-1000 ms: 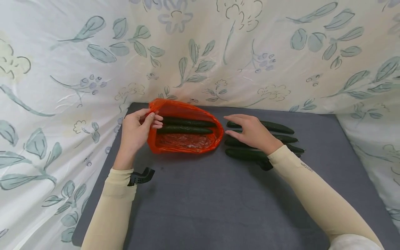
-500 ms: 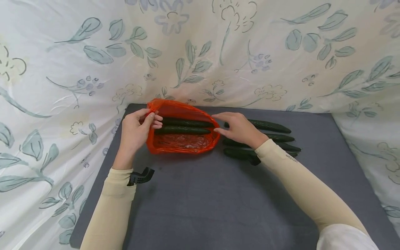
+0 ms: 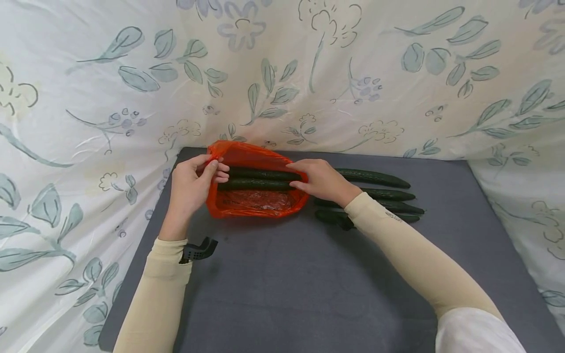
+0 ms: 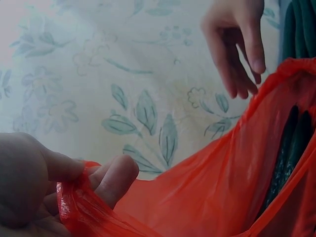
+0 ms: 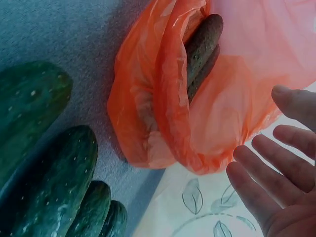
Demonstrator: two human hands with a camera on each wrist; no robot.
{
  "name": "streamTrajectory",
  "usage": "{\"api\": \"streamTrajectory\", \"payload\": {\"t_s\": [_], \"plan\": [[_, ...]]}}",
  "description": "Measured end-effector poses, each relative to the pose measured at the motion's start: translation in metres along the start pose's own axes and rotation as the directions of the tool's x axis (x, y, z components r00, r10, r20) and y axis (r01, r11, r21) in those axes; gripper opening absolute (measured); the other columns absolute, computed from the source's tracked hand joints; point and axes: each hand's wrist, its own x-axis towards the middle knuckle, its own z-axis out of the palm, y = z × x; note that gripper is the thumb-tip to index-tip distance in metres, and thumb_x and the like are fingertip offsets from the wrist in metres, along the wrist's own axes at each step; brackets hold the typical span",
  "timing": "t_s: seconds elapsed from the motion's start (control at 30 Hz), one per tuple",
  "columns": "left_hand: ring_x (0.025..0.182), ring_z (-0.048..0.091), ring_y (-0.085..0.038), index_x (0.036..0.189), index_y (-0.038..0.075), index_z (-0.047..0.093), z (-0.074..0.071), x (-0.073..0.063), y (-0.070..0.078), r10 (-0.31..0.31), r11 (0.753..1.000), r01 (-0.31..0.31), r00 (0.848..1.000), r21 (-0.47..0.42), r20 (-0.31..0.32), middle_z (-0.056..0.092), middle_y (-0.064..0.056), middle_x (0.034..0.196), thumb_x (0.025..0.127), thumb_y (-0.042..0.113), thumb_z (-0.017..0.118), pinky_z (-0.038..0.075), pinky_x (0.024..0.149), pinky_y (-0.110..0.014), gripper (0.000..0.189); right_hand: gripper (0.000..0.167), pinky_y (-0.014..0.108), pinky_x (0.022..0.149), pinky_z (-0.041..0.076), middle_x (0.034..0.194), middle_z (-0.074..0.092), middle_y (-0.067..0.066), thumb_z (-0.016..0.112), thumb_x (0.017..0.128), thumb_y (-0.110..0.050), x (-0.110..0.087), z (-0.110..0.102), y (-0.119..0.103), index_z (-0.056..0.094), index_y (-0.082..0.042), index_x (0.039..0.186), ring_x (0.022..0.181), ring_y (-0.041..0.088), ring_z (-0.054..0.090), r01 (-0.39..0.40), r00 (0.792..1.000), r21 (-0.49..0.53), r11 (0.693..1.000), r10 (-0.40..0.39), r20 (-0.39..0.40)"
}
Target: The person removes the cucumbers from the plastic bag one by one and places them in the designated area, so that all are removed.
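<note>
An orange-red plastic bag (image 3: 256, 214) lies on the table with its mouth held wide. Two dark green cucumbers (image 3: 258, 184) lie side by side inside it. At the bag's left end my left hand (image 3: 190, 184) pinches the gathered rim between thumb and fingers, as the left wrist view also shows. My right hand (image 3: 324, 180) hovers over the bag's right end, holding nothing. Its fingers (image 5: 276, 173) are extended and spread beside the bag in the right wrist view; whether they touch the plastic I cannot tell.
Several loose cucumbers (image 3: 375, 177) lie in a row right of the bag, partly hidden under my right forearm. The dark grey table (image 3: 273, 279) stands against a flower-patterned cloth (image 3: 265, 73), which also hangs along both sides.
My right hand has moved left, from above the loose cucumbers to the bag's right end. My left hand keeps its pinch on the rim.
</note>
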Motion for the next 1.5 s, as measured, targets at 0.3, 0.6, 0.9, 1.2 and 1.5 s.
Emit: {"api": "streamTrajectory", "payload": {"t_s": [0.3,0.6,0.9,1.2,1.5], "plan": [[0.079,0.078,-0.012,0.125,-0.011,0.072,0.001,0.001,0.0,0.003,1.0,-0.003,1.0,-0.004,0.001,0.078,-0.023,0.104,0.112,0.007,0.061,0.065,0.078,-0.024,0.026,0.054,0.049,0.115,0.051,0.147,0.066,0.013,0.08,0.102,-0.023,0.02,0.015,-0.004,0.064,-0.004,0.15,0.134,0.03,0.064,-0.017,0.998,0.002,1.0,0.017,0.053],[0.08,0.079,-0.014,0.126,-0.01,0.072,0.002,0.0,0.001,-0.006,1.0,0.006,1.0,0.003,0.005,0.078,-0.022,0.105,0.111,0.006,0.062,0.064,0.079,-0.024,0.025,0.052,0.046,0.113,0.054,0.145,0.068,0.013,0.079,0.102,-0.02,0.036,0.038,-0.004,0.065,-0.001,0.148,0.131,0.029,0.065,-0.04,0.995,0.028,0.999,0.037,0.094],[0.08,0.078,-0.014,0.126,-0.01,0.072,0.003,0.0,0.002,-0.005,1.0,0.005,1.0,0.006,0.0,0.078,-0.022,0.105,0.111,0.007,0.062,0.065,0.079,-0.024,0.025,0.049,0.046,0.113,0.053,0.141,0.07,0.013,0.081,0.101,-0.017,0.047,0.051,0.002,0.068,-0.001,0.145,0.128,0.028,0.067,-0.055,0.993,0.027,0.998,0.052,0.111],[0.08,0.078,-0.014,0.126,-0.01,0.072,0.003,0.001,0.001,0.002,1.0,-0.002,1.0,0.009,0.004,0.078,-0.021,0.104,0.112,0.008,0.061,0.065,0.078,-0.024,0.026,0.045,0.043,0.109,0.057,0.139,0.071,0.012,0.079,0.102,-0.016,0.063,0.061,0.005,0.069,-0.003,0.144,0.123,0.026,0.069,-0.087,0.985,-0.003,0.996,0.086,0.147],[0.079,0.079,-0.014,0.126,-0.01,0.072,0.004,-0.001,0.003,0.001,1.0,-0.001,1.0,0.014,0.003,0.078,-0.021,0.105,0.112,0.008,0.061,0.065,0.078,-0.024,0.025,0.037,0.042,0.102,0.06,0.13,0.075,0.011,0.081,0.1,-0.016,0.069,0.071,0.004,0.075,-0.004,0.134,0.114,0.025,0.072,-0.117,0.973,-0.077,0.99,0.13,0.19]]}}
